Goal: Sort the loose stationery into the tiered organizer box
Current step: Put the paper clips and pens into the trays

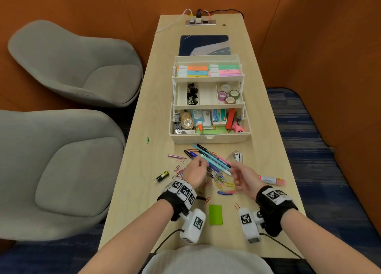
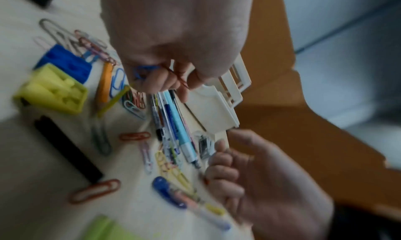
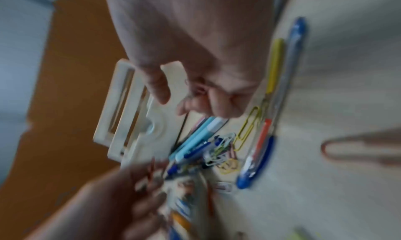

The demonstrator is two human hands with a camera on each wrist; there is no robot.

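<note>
The cream tiered organizer box (image 1: 210, 138) stands open mid-table, its three tiers holding highlighters, binder clips, tape rolls and glue. In front of it lies a pile of pens (image 1: 214, 160) among scattered coloured paper clips (image 1: 221, 181). My left hand (image 1: 200, 164) hovers over the left end of the pens. Its curled fingers (image 2: 160, 79) hold a blue paper clip (image 2: 143, 68) and a red one. My right hand (image 1: 237, 176) is at the right end of the pens, fingers (image 3: 190, 104) curled, with a bit of orange clip showing among them.
A green sticky pad (image 1: 215, 214) lies near the front edge. A pink highlighter (image 1: 271, 179) is to the right and a black and yellow item (image 1: 162, 176) to the left. A clear stapler (image 1: 236, 156) sits beside the pens. Grey chairs (image 1: 61, 160) stand left of the table.
</note>
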